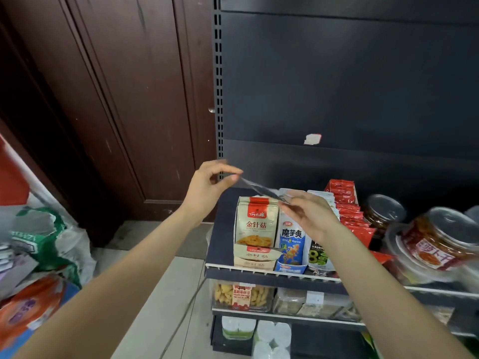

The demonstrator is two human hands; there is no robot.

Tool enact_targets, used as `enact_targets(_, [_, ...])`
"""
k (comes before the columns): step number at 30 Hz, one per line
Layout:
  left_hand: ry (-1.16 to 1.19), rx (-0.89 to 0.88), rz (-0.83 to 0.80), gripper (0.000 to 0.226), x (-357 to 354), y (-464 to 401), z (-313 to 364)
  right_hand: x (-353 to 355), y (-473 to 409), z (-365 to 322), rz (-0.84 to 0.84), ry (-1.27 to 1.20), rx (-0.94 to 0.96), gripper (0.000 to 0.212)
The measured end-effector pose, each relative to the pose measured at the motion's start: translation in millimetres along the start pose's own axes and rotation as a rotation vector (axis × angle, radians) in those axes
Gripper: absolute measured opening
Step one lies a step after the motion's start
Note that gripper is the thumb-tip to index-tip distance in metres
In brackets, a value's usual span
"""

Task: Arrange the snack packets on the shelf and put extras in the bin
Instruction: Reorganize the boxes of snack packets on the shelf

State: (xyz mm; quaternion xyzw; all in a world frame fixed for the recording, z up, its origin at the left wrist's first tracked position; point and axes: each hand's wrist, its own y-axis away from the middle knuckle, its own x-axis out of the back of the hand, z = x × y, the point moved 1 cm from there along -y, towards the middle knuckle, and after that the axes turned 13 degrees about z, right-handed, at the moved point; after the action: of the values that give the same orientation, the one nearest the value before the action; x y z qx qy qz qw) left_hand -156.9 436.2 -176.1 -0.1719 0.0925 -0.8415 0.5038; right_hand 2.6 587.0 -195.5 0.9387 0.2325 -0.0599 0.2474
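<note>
**Head view: both hands on one clear strip above the top shelf**

Head:
- Shelf (259, 267) has a white front rail; its left edge sits beside the slotted upright (217, 81). Dark back panel (337, 86) above it is bare, so there is open room over the packets.
- Left of the shelf: brown door (116, 99), open floor (160, 294), bags (49, 244) piled at far left.
- Shelf row, left to right: beige packets (256, 224) in their open carton, blue packets (291, 242), green packets (317, 257), red packets (347, 206), then jars (440, 237).
- Lower shelf: clear tubs (243, 297).
- Left hand (207, 187): thumb and forefinger pinch the upper end of a clear strip (259, 189); other fingers curled.
- Right hand (308, 216): fingers pinch the strip's lower end, just above the beige and blue packets.
- Strip slopes down to the right, blurred; cannot tell what it is.
</note>
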Motion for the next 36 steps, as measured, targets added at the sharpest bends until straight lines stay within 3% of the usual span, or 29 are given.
enact_targets(5, [0.119,0.281,-0.065,0.023,-1,9,-1,4,7,-1,-0.042,0.032,0.198,0.055])
enact_targets(12, [0.021,0.197,-0.200,0.072,7,15,2,11,13,4,-0.064,0.355,0.541,0.077])
enact_targets(19, [-0.071,0.129,-0.209,0.077,11,19,-2,14,12,9,-0.071,0.360,0.583,0.077])
enact_targets(25, [-0.029,0.177,-0.125,0.036,20,19,2,17,5,15,-0.047,0.242,0.424,0.041])
enact_targets(28, [-0.161,0.027,-0.088,0.033,25,17,2,17,2,17,-0.061,0.211,0.363,0.030])
enact_targets(31, [-0.323,-0.135,-0.054,0.016,27,15,4,11,-1,19,-0.005,0.276,0.392,0.018])
enact_targets(36, [-0.382,-0.226,-0.108,0.005,26,6,1,7,-10,29,0.120,0.528,0.415,0.016])
